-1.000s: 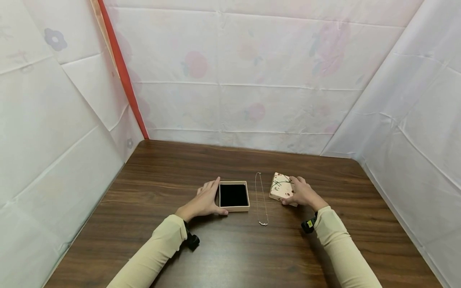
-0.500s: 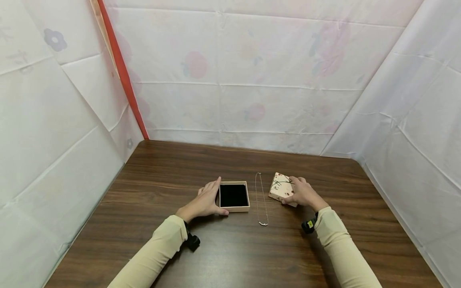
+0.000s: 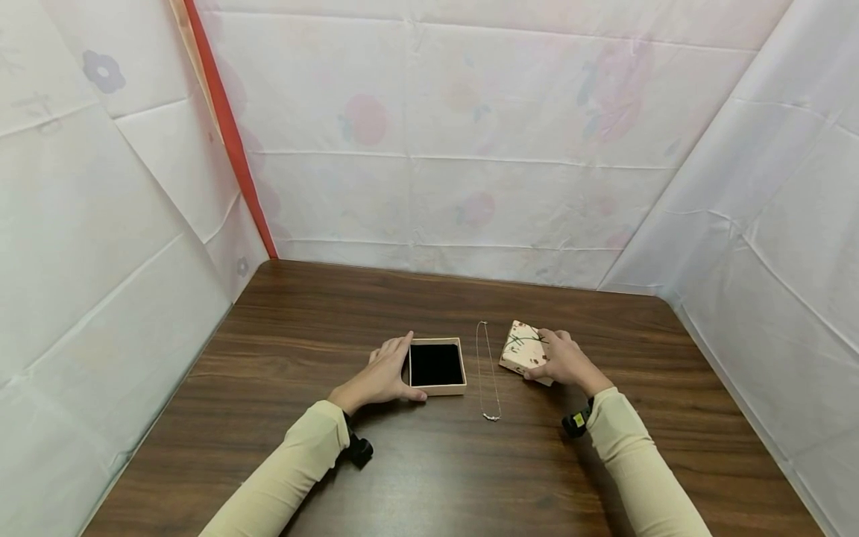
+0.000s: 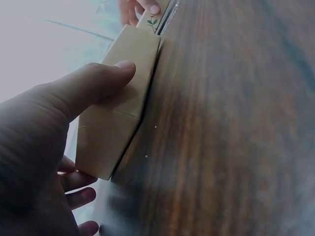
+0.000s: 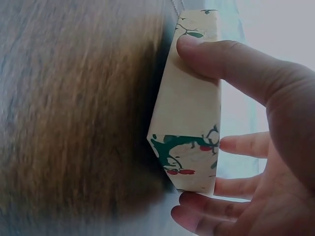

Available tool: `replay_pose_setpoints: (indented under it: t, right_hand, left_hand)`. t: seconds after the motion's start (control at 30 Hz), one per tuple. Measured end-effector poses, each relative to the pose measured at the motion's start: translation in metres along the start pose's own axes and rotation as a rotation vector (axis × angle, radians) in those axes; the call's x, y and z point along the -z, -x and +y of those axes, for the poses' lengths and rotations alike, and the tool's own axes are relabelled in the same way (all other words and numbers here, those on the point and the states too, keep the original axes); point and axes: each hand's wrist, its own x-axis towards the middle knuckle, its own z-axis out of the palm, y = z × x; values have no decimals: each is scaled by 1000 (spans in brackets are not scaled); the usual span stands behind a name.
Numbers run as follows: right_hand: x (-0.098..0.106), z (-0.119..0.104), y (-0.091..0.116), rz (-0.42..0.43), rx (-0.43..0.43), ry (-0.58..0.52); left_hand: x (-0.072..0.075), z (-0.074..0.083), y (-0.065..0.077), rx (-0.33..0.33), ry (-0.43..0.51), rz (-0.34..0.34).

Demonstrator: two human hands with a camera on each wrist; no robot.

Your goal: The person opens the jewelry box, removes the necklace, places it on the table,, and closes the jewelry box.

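An open cream box base (image 3: 438, 390) with a black pad (image 3: 436, 364) inside sits on the table. My left hand (image 3: 381, 375) grips its left end; in the left wrist view the thumb lies along the box base's front wall (image 4: 135, 54), with the other fingers round the end. To the right, my right hand (image 3: 567, 363) holds the floral box lid (image 3: 520, 349). The thumb presses the lid's side (image 5: 189, 103) in the right wrist view, and fingers reach round its far edges. Between base and lid a thin chain necklace (image 3: 479, 365) lies in a long narrow loop, small beads toward me.
The brown wood-grain table (image 3: 429, 477) extends under everything. A pale printed cloth (image 3: 429, 194) hangs behind and at both sides, with a red strip (image 3: 231, 138) at the back left corner. Both wrists carry small black cameras (image 3: 360, 451).
The lid in my right hand has shifted very slightly left. My left hand, the box base and the necklace look the same.
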Motion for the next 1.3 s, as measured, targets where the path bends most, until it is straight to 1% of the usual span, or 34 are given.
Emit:
replay_pose_setpoints:
  t: [0.17,0.33,0.53,0.83,1.13,1.3]
  right_hand:
    - [2,-4,2,2,11,-18]
    - [4,-6,2,4,31,-11]
    - [6,-10,2,-3,26,-33]
    - [9,-19,3,26,46,-26]
    - [11,-32,7,54,82,-38]
    - [11,-40,7,53,104,-57]
  left_hand:
    - [0,0,0,-2,0,-7]
    - [0,-1,0,-8,8,-8]
    - [1,-2,2,-8,8,-10]
    - [1,-3,3,-8,7,-9]
    - [1,-4,3,-9,14,-11]
    - [1,-4,3,-7,19,-18]
